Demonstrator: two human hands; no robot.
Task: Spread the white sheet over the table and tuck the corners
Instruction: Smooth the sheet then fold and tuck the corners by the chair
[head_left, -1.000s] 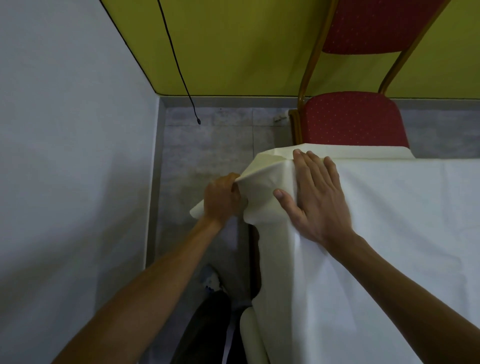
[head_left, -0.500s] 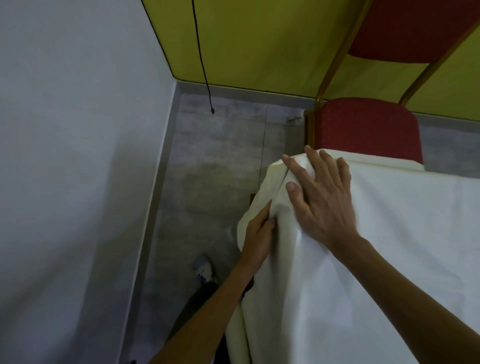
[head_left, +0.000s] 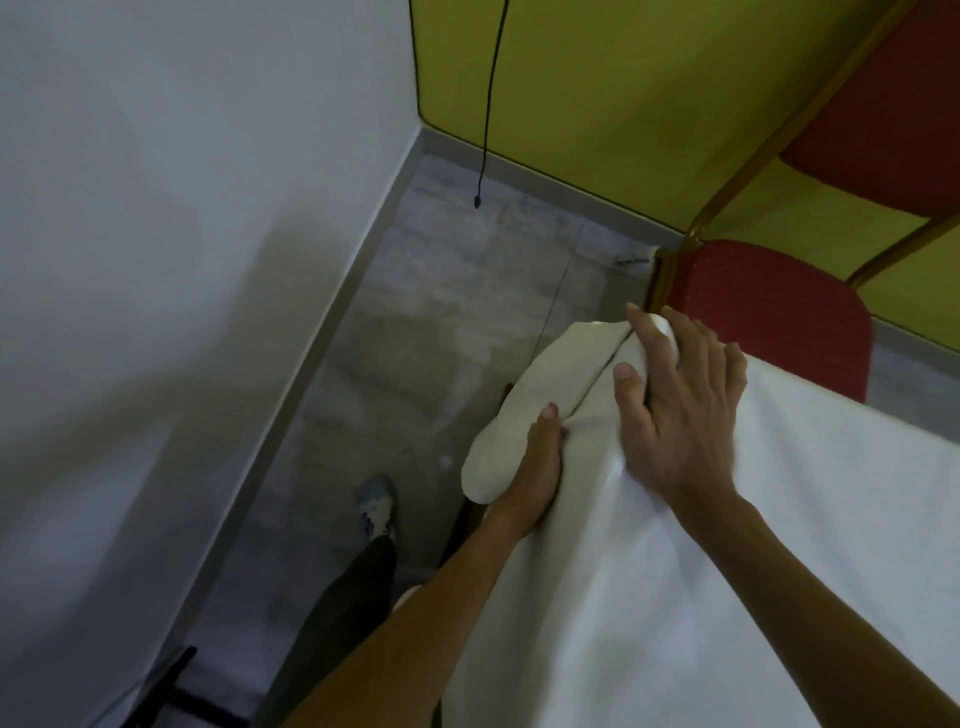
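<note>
The white sheet (head_left: 753, 545) covers the table, which is hidden beneath it. At the table's far left corner the cloth bunches into a rounded fold (head_left: 524, 410) that hangs over the side. My right hand (head_left: 675, 410) lies flat on top of the corner, fingers spread, pressing the sheet down. My left hand (head_left: 540, 467) is against the side of the table just below, pushing the fold inward; its fingers are partly hidden in the cloth.
A red padded chair (head_left: 769, 317) with a wooden frame stands right behind the corner. A grey wall (head_left: 182, 260) runs along the left, leaving a narrow strip of floor (head_left: 441, 332). A black cable (head_left: 488, 104) hangs down the yellow wall. My leg and shoe (head_left: 376, 506) are below.
My left hand has let go of the pulled-out corner flap, dropped lower and pushed it against the table's side. The right hand stayed on the corner. The view swung left.
</note>
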